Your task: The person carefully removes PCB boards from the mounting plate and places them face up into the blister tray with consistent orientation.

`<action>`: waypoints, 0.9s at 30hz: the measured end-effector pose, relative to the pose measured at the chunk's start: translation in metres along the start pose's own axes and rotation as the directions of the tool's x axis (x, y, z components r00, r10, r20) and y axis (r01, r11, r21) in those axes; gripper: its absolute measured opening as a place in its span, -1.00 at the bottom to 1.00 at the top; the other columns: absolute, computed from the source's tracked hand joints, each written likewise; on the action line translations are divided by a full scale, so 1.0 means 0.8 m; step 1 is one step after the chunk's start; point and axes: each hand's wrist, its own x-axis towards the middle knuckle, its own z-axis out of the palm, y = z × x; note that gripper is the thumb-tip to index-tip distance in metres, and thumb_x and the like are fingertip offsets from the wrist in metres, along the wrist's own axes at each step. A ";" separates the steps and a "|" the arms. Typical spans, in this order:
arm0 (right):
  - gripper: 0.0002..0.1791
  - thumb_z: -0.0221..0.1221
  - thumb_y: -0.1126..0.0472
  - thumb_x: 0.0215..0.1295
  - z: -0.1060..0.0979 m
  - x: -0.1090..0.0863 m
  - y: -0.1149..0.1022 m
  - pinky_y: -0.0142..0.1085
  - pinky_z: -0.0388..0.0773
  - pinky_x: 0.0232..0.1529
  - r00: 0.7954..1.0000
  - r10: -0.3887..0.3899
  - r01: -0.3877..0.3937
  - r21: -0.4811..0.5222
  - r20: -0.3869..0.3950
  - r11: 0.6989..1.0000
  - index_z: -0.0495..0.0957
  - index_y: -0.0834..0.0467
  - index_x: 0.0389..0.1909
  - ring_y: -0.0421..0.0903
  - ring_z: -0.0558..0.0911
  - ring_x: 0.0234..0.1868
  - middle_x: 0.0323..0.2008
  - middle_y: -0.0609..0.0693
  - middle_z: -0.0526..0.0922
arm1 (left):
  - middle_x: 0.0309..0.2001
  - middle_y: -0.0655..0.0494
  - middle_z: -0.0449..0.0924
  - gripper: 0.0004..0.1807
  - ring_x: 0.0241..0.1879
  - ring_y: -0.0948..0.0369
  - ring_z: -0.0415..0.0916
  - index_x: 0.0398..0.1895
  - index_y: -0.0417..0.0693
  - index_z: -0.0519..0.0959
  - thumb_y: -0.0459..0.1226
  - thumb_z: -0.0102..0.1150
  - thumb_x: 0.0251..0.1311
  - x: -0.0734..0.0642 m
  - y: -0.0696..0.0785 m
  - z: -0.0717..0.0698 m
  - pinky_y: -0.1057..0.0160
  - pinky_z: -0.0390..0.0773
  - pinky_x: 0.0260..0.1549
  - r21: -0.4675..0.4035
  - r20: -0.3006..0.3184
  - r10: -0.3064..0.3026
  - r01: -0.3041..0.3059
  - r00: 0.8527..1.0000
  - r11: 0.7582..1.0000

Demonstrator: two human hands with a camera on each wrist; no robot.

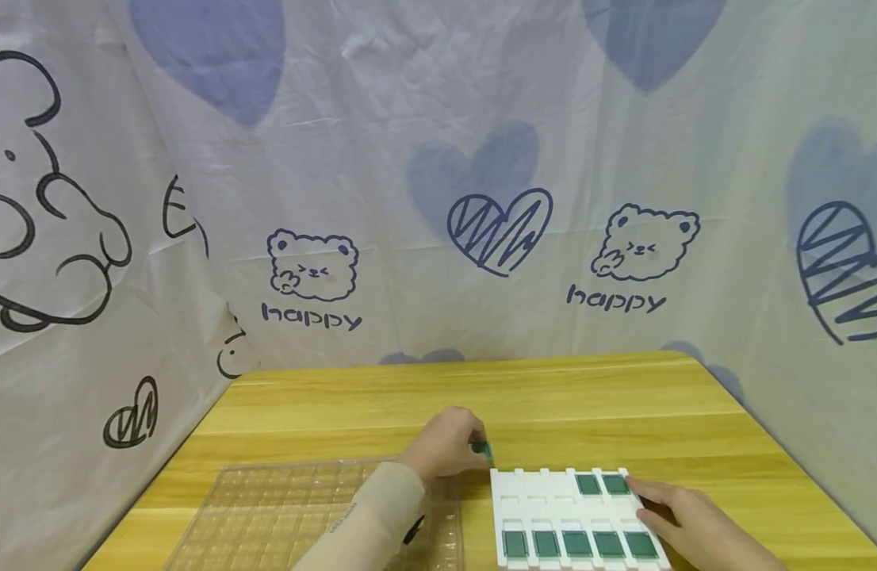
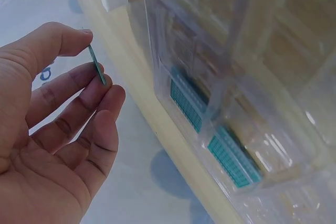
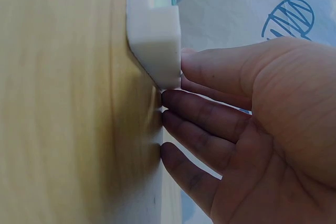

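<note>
In the head view my left hand is above the table between the two trays, pinching a small thin green board. The left wrist view shows this board edge-on between thumb and fingertips, with the other fingers loosely bent. A white slotted tray lies to the right. Two green boards sit at the right of its far row, and several fill the near row. My right hand touches the tray's right end with nearly straight fingers. In the right wrist view its thumb meets the tray corner.
A clear plastic tray with many compartments lies on the left of the wooden table, under the left forearm. Two green boards show in its compartments in the left wrist view. A printed cloth hangs behind the table.
</note>
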 end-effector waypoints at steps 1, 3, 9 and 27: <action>-0.30 0.27 0.01 0.53 0.000 -0.001 0.000 0.22 0.57 0.31 1.000 -0.005 0.005 -0.006 -0.001 1.000 0.42 0.34 0.51 0.34 0.57 0.40 0.42 0.35 0.56 | -0.32 0.18 0.79 -0.91 -0.33 0.38 0.58 -0.35 -0.05 0.80 -0.26 0.55 0.19 0.000 -0.001 -0.001 0.37 0.64 -0.25 -0.004 0.000 -0.005 0.005 1.000 1.000; -0.30 0.27 0.01 0.53 -0.001 -0.001 0.000 0.22 0.57 0.31 1.000 -0.009 0.009 -0.011 -0.004 1.000 0.42 0.34 0.51 0.34 0.58 0.40 0.41 0.35 0.56 | -0.32 0.18 0.79 -0.92 -0.32 0.38 0.59 -0.34 -0.04 0.80 -0.25 0.55 0.19 0.000 -0.003 -0.002 0.36 0.65 -0.24 -0.007 0.003 -0.011 0.011 1.000 1.000; -0.29 0.28 0.00 0.52 0.000 -0.001 0.000 0.22 0.57 0.32 1.000 0.001 -0.001 -0.005 -0.008 1.000 0.42 0.32 0.52 0.30 0.58 0.40 0.42 0.33 0.56 | -0.31 0.18 0.79 -0.91 -0.31 0.37 0.59 -0.34 -0.03 0.80 -0.25 0.56 0.18 -0.002 -0.006 -0.004 0.34 0.66 -0.22 0.003 0.006 -0.021 0.021 1.000 1.000; -0.29 0.27 -0.02 0.53 0.002 0.002 0.001 0.23 0.56 0.32 1.000 0.018 -0.018 -0.018 -0.006 1.000 0.42 0.30 0.52 0.26 0.60 0.38 0.42 0.31 0.57 | -0.28 0.13 0.78 -0.86 -0.34 0.36 0.55 -0.24 -0.09 0.81 -0.23 0.55 0.21 -0.016 -0.027 -0.010 0.33 0.64 -0.26 -0.011 0.005 -0.052 0.052 0.999 0.999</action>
